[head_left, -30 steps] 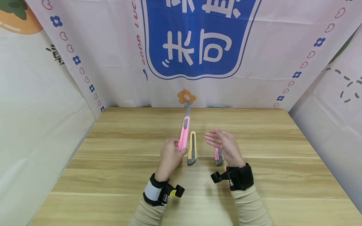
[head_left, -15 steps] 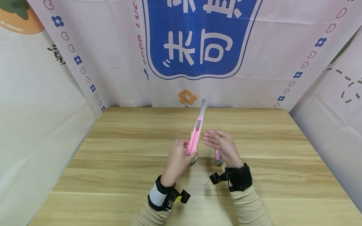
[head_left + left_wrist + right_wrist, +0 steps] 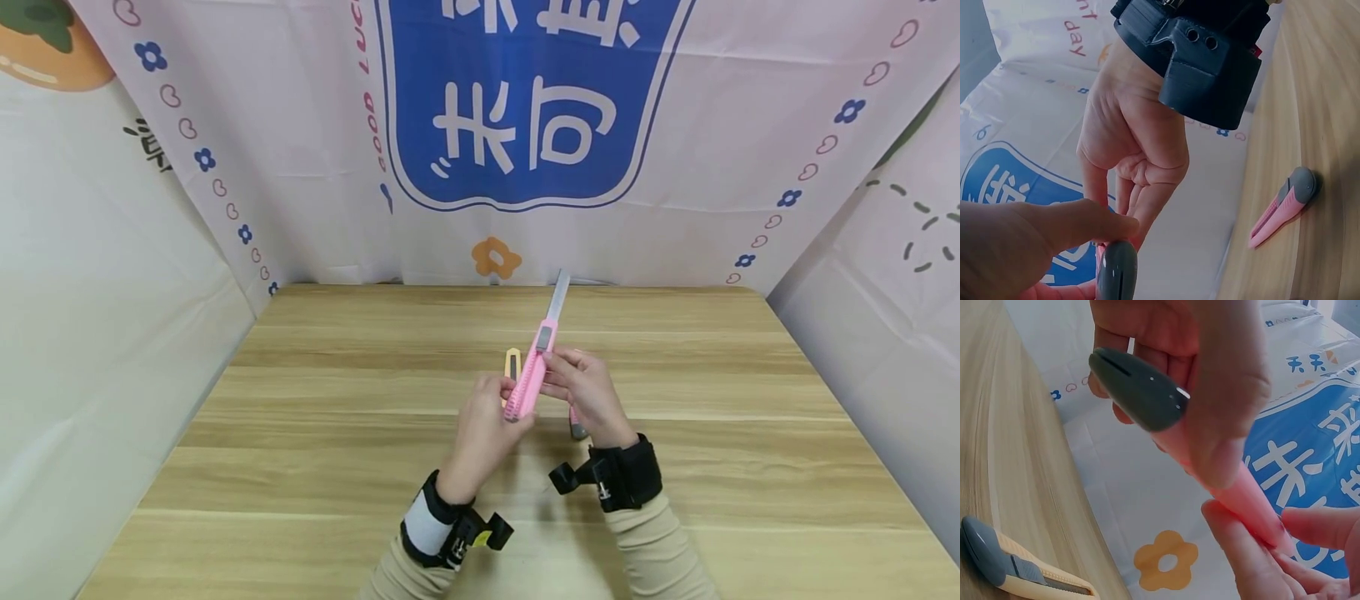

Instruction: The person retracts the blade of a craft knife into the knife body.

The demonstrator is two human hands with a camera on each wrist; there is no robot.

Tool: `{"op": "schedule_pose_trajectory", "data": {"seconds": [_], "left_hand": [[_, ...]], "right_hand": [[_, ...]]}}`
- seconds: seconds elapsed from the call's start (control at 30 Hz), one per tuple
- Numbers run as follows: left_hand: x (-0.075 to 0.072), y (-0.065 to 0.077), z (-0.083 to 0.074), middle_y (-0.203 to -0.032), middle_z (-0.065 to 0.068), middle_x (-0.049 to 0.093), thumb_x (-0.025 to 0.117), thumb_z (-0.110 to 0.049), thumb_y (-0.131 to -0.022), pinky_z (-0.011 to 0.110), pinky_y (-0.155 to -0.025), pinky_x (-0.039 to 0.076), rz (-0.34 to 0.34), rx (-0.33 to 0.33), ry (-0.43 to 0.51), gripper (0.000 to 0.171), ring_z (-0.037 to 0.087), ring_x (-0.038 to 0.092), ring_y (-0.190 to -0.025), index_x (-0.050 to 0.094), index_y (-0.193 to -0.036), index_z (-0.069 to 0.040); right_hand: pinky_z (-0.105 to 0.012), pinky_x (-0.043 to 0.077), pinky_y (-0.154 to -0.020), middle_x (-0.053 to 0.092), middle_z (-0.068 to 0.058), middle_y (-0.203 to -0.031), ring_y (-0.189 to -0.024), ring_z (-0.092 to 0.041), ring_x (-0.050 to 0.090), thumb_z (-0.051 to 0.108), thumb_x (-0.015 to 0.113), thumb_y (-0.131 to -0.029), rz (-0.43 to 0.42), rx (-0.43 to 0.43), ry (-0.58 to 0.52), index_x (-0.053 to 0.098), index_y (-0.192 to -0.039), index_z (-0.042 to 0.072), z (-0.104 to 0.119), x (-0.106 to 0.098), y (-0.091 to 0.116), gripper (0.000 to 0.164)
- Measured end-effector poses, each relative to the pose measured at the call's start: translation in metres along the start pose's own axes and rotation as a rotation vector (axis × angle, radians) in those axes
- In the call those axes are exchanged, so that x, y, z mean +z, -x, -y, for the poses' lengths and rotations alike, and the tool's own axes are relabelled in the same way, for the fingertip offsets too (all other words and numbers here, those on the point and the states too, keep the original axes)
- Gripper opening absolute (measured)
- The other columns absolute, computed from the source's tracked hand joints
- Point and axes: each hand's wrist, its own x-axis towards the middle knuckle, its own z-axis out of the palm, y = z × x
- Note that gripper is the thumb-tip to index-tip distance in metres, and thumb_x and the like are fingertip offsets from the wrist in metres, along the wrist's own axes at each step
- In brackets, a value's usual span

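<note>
My left hand [image 3: 480, 429] grips a pink box cutter [image 3: 528, 379] by its lower end, raised above the table with a long stretch of blade out and pointing away. My right hand [image 3: 596, 400] pinches the same cutter near its grey slider [image 3: 543, 338]. In the right wrist view, the left thumb lies along the pink body beside the grey end cap [image 3: 1138, 390], and the right thumb and fingertips [image 3: 1235, 544] close on its other end. A yellow box cutter [image 3: 513, 362] lies behind the left hand, partly covered. A second pink box cutter [image 3: 1286, 203] lies beneath the right hand.
The wooden table [image 3: 300, 433] ends at a printed cloth backdrop [image 3: 675, 217], which stands right behind the blade. More cloth hangs on both sides. A black camera strap [image 3: 626, 475] wraps the right wrist, with a similar one on the left.
My left hand has carried the pink box cutter to the right, tilting its blade rightward. My right hand, held apart with straight fingers before, now pinches the cutter near the slider.
</note>
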Motion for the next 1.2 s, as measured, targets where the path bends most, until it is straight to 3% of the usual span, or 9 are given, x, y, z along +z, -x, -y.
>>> {"op": "schedule_pose_trajectory", "data": {"seconds": [0.3, 0.47, 0.53, 0.63, 0.77, 0.87, 1.03, 1.2], "left_hand": [[0.000, 0.001, -0.004, -0.093, 0.011, 0.064, 0.086, -0.021, -0.069, 0.014, -0.058, 0.043, 0.010, 0.005, 0.010, 0.047, 0.013, 0.052, -0.071, 0.064, -0.104, 0.001], [0.000, 0.000, -0.003, -0.096, 0.013, 0.063, 0.086, -0.028, -0.070, 0.018, -0.063, 0.049, 0.036, 0.032, 0.076, 0.055, 0.020, 0.059, -0.079, 0.062, -0.109, 0.003], [0.000, -0.002, 0.000, -0.098, 0.016, 0.064, 0.084, -0.026, -0.072, 0.021, -0.068, 0.054, 0.082, 0.039, 0.134, 0.058, 0.023, 0.063, -0.084, 0.060, -0.114, 0.006], [-0.002, -0.006, 0.006, -0.107, 0.022, 0.066, 0.080, -0.021, -0.078, 0.026, -0.075, 0.059, 0.230, 0.008, 0.288, 0.062, 0.028, 0.067, -0.092, 0.053, -0.125, 0.010], [-0.009, -0.011, 0.016, -0.123, 0.027, 0.062, 0.070, -0.012, -0.087, 0.030, -0.086, 0.060, 0.485, -0.115, 0.535, 0.061, 0.033, 0.067, -0.104, 0.043, -0.137, 0.010], [-0.012, -0.013, 0.021, -0.124, 0.025, 0.062, 0.066, -0.011, -0.090, 0.029, -0.091, 0.058, 0.602, -0.187, 0.632, 0.054, 0.027, 0.067, -0.107, 0.045, -0.137, 0.007], [-0.011, -0.014, 0.025, -0.116, 0.025, 0.066, 0.066, -0.010, -0.090, 0.026, -0.088, 0.059, 0.635, -0.209, 0.670, 0.045, 0.014, 0.068, -0.096, 0.054, -0.129, 0.007], [-0.008, -0.015, 0.026, -0.116, 0.029, 0.064, 0.066, -0.003, -0.088, 0.026, -0.087, 0.059, 0.631, -0.202, 0.689, 0.043, 0.012, 0.067, -0.093, 0.053, -0.126, 0.011]], "right_hand": [[-0.021, 0.061, -0.077, 0.070, 0.012, -0.086, -0.079, -0.005, 0.069, 0.011, 0.054, -0.098, -0.004, 0.022, 0.037, 0.048, -0.134, -0.009, 0.004, -0.004, 0.002, 0.042], [-0.020, 0.061, -0.076, 0.070, 0.013, -0.084, -0.078, -0.003, 0.069, 0.013, 0.054, -0.098, -0.021, 0.021, 0.051, 0.047, -0.135, -0.010, 0.006, -0.007, 0.003, 0.044], [-0.019, 0.060, -0.074, 0.069, 0.013, -0.082, -0.076, -0.002, 0.069, 0.013, 0.054, -0.098, -0.030, 0.021, 0.050, 0.046, -0.135, -0.011, 0.008, -0.008, 0.003, 0.045], [-0.018, 0.060, -0.072, 0.069, 0.013, -0.079, -0.075, -0.003, 0.068, 0.013, 0.054, -0.098, -0.043, 0.022, 0.052, 0.046, -0.135, -0.012, 0.008, -0.009, 0.003, 0.045], [-0.017, 0.060, -0.071, 0.069, 0.014, -0.076, -0.075, -0.002, 0.068, 0.013, 0.053, -0.099, -0.059, 0.016, 0.067, 0.047, -0.134, -0.012, 0.008, -0.011, 0.002, 0.044], [-0.017, 0.060, -0.071, 0.069, 0.014, -0.075, -0.075, -0.002, 0.068, 0.013, 0.053, -0.099, -0.063, 0.010, 0.069, 0.047, -0.134, -0.012, 0.008, -0.013, 0.002, 0.044], [-0.017, 0.060, -0.071, 0.068, 0.015, -0.075, -0.074, -0.002, 0.067, 0.013, 0.053, -0.099, -0.059, -0.004, 0.074, 0.046, -0.133, -0.014, 0.009, -0.013, 0.003, 0.044], [-0.018, 0.060, -0.071, 0.069, 0.015, -0.075, -0.073, -0.002, 0.067, 0.016, 0.053, -0.099, -0.052, -0.011, 0.078, 0.048, -0.131, -0.014, 0.009, -0.014, 0.002, 0.044]]}}
